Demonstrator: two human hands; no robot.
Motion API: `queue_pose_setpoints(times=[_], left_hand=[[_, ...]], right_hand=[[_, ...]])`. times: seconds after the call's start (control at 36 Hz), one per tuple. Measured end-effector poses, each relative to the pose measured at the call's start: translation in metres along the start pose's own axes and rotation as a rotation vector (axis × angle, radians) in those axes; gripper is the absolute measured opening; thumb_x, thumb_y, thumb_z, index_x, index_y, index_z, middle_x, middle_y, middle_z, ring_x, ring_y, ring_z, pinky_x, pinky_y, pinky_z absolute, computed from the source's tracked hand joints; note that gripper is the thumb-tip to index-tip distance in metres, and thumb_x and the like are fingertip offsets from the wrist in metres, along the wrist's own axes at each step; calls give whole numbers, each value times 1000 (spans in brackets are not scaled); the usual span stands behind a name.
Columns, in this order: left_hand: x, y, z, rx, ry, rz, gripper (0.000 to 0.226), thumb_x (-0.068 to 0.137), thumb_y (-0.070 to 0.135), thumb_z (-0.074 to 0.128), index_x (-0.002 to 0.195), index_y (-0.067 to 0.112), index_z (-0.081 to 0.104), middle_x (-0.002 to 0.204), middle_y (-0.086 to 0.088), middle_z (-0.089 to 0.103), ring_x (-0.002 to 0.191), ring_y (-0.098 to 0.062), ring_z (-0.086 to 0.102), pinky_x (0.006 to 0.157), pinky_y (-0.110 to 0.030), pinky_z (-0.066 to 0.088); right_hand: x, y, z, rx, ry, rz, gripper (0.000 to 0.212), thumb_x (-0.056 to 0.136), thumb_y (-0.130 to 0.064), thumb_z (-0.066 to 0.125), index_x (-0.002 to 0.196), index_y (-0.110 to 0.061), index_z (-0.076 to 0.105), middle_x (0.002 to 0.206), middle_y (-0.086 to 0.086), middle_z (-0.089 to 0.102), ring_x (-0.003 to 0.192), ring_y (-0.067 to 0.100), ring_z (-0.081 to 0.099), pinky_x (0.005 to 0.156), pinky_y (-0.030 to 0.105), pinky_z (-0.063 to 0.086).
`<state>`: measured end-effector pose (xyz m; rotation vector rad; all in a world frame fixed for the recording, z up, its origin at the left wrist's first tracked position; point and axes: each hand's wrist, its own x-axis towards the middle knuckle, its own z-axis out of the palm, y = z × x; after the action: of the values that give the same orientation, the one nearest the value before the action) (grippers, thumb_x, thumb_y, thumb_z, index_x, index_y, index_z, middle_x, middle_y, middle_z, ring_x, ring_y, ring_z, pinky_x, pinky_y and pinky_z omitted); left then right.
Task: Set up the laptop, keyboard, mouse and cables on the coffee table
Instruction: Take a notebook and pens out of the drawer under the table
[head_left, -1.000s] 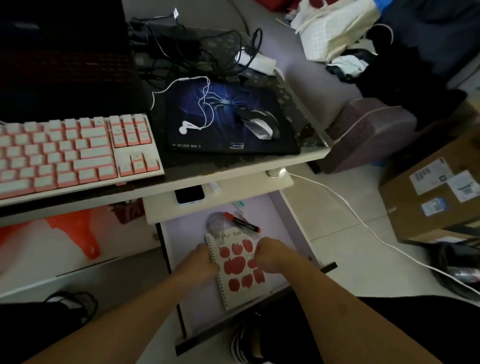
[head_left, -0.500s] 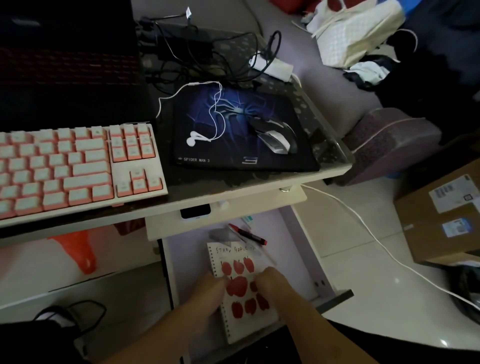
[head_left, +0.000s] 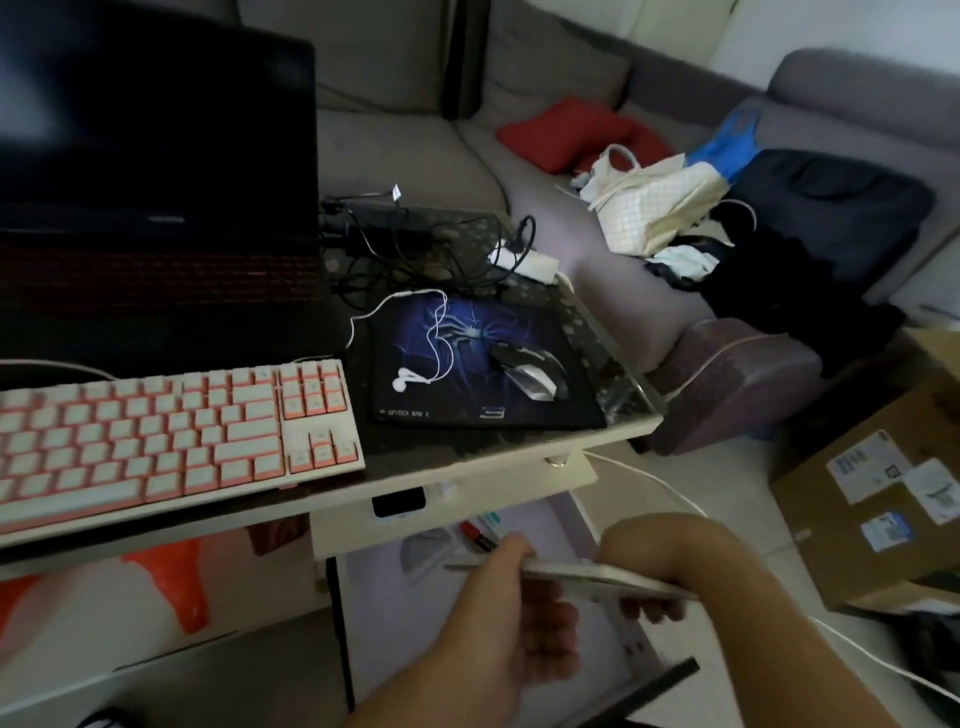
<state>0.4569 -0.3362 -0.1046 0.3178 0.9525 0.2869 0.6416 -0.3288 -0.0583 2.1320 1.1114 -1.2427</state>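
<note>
Both hands, left hand (head_left: 511, 618) and right hand (head_left: 649, 561), are gripping a thin white spiral notebook (head_left: 582, 574) edge-on, fingers clamped on it, above the open white drawer (head_left: 631, 642).

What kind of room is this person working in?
Most likely a home living room used as a workspace: a grey sofa strewn with bags and clothes, a low table carrying a laptop and pink keyboard, and a cardboard box on the floor.
</note>
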Motion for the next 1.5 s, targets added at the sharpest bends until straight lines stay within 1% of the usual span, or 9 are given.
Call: queue_pose_setpoints(times=[0.11,0.28,0.5,0.81,0.94,1.14,1.25,1.33,1.5], left_hand=[[-43,17,36,53,-135,174,50,104,44,49,81,3,65,62,-15,64,42,-25,59,39,-26,47],[-82,78,37,410,-103,531,32,103,27,53,101,2,72,81,-18,79,56,-30,68,46,-30,53],[-37,153,-34,824,465,784,12,99,31,62,104,21,65,91,0,79,72,-20,76,61,-41,64],[1,120,-46,1395,885,1028,50,92,20,61,141,10,51,148,-7,40,135,-23,39,113,-37,44],[9,89,-40,1350,596,1439,15,93,20,57,106,22,64,117,7,55,107,-10,50,86,-24,49],[69,19,-63,1579,164,875,14,100,33,48,99,30,61,93,9,67,80,-8,58,71,-30,49],[117,-13,-110,1552,196,493,9,105,28,47,105,31,56,91,7,57,79,-9,54,74,-30,48],[135,-21,-133,1527,224,341,10,107,27,47,112,30,55,111,3,62,100,-17,61,94,-36,52],[171,-26,-151,1368,278,238,18,102,16,53,110,32,52,111,7,58,104,-15,60,95,-30,50]], right_hand=[[-39,20,-29,131,87,-133,51,86,-40,57,111,2,73,84,11,69,57,19,57,49,26,46],[-63,1,-46,732,347,-563,22,105,-17,62,117,-21,81,110,12,81,107,34,76,100,48,57],[-14,-89,-55,699,699,-654,32,102,-4,58,118,-27,75,97,-10,80,86,4,77,74,21,59],[32,-114,-52,214,1089,-617,13,90,-12,59,88,-20,68,92,-5,66,84,15,60,77,31,52],[11,-82,-41,558,650,-734,43,80,21,48,78,-9,78,72,-1,75,70,2,70,61,17,49],[98,-42,15,261,22,-360,20,88,4,64,93,-3,82,92,13,80,88,23,79,76,34,65],[177,-19,69,75,209,-103,21,102,-23,58,106,-4,66,107,12,66,119,35,66,85,38,54],[208,-17,90,69,325,-52,66,99,-35,62,153,-8,34,151,16,40,138,38,46,105,43,47],[259,-45,89,100,582,-74,93,89,-66,64,159,-21,21,149,9,32,132,39,41,102,55,49]])
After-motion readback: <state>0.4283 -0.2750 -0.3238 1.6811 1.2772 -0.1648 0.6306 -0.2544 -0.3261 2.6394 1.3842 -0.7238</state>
